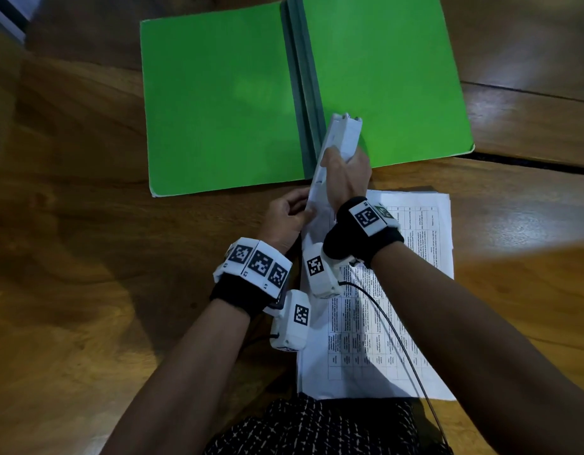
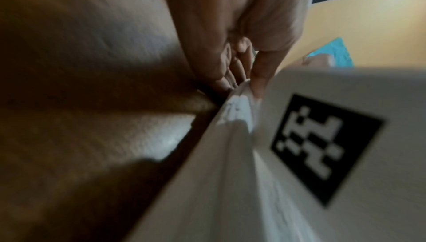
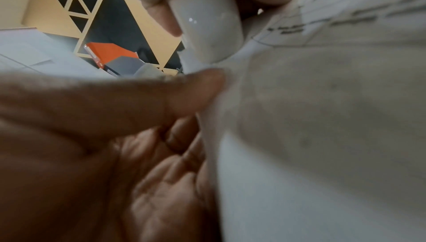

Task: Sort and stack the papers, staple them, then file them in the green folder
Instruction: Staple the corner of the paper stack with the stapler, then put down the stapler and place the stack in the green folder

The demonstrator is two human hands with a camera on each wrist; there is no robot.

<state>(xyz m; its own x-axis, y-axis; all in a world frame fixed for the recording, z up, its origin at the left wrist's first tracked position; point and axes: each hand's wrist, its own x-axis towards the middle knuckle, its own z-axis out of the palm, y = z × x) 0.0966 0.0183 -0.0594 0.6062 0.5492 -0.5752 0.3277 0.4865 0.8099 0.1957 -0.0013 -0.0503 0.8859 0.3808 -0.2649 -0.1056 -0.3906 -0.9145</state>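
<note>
The green folder (image 1: 218,103) lies open on the wooden table. In front of it rests a stack of printed papers (image 1: 402,290), with its near left corner raised. My right hand (image 1: 345,165) grips a white stapler (image 1: 341,139) that points away from me over the folder's spine; its rounded end (image 3: 207,32) sits at the paper's corner (image 3: 322,100). My left hand (image 1: 302,211) pinches that raised corner just below the stapler. In the left wrist view the thumb (image 2: 260,74) presses on the paper's edge (image 2: 230,154). The stapler's mouth is hidden by my hands.
The wooden table (image 1: 70,224) spreads to the left and right of the folder. A black cable (image 1: 392,326) runs from my right wrist across the papers. A patterned garment (image 1: 317,428) shows at the near edge. White sheets (image 1: 8,14) lie at the far left corner.
</note>
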